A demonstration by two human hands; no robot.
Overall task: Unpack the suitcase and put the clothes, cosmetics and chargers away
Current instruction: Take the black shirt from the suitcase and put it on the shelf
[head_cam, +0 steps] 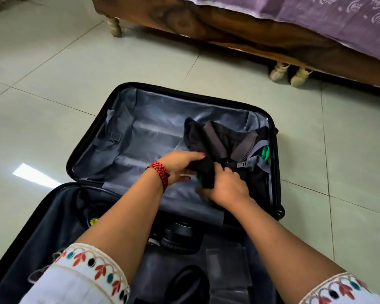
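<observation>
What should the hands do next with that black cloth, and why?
Probably lift the black cloth straight up out of the suitcase. The left hand and the right hand both grip it, it sits on top of the other folded clothes, and the grey strap lies off to the side, so it looks free to come out.

Glossy floor tiles [53, 62]; polished wood bed frame [206, 20] at 12 o'clock. The suitcase lining [154, 132] is smooth grey cloth, perhaps satin; the black garment [195, 137] is matt.
</observation>
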